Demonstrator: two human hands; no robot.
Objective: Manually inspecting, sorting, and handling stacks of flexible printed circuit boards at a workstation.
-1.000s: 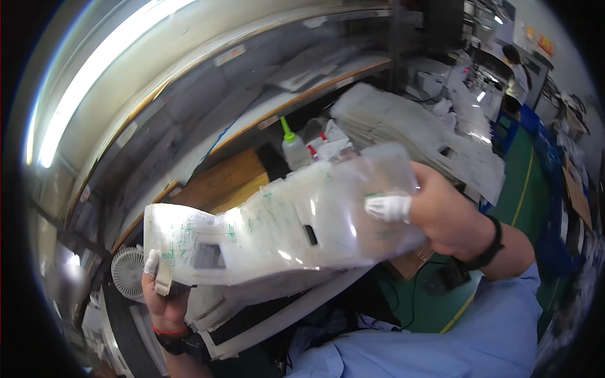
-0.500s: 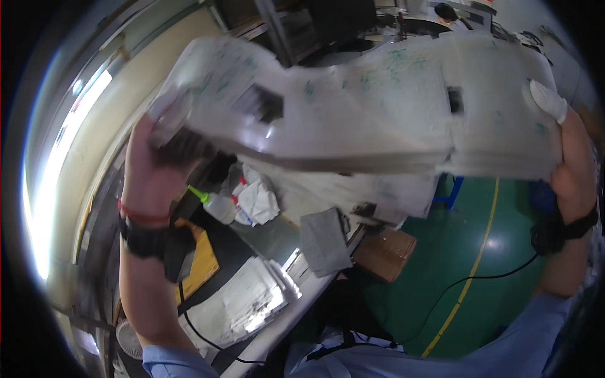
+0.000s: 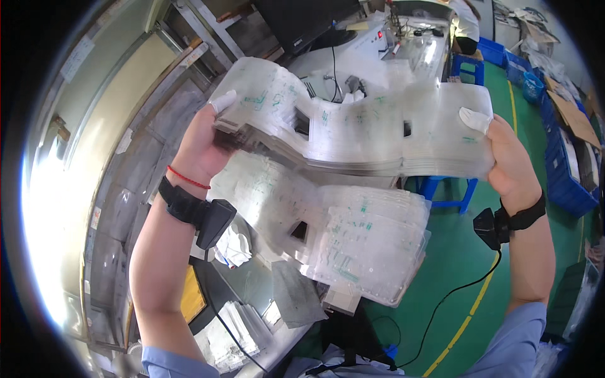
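Far left: shelving [image 3: 135, 157] along the wall, bright light behind it. Next in, the left hand [image 3: 203, 145], white cover on the thumb, red cord [image 3: 188, 178] and black strapped device [image 3: 215, 222] at the wrist. Thumb lies on top of the near-left end of a floppy sheet stack [image 3: 359, 138]; fingers go under it, dark and partly hidden. Grip closed firmly on that end.

Below this arm: yellow panel [image 3: 193, 296], crumpled white wad [image 3: 234, 246], small pile of clear sheets [image 3: 234, 337], then a grey cloth [image 3: 295, 296] near the bench edge. Black monitor [image 3: 299, 25] behind, top centre.

Middle: sheet stack held up between 2 hands — translucent, many-layered, sagging in waves, green marks, 2 rectangular cut-outs. Beneath it a lower stack [image 3: 378, 233] of like sheets, 1 dark cut-out showing, the right end near a blue stool [image 3: 466, 198].

Right: right hand [image 3: 509, 157] holds the other end, white-covered thumb pressed on top, fingers mostly out of sight behind the edge. Black wrist unit [image 3: 491, 228] on this arm, cable trailing down over green floor [image 3: 435, 271] with a yellow line. Farther right: blue bin [image 3: 532, 87], blue crates [image 3: 570, 179], cardboard [image 3: 573, 113]. Co-worker [image 3: 465, 25] at the top, past the bench.
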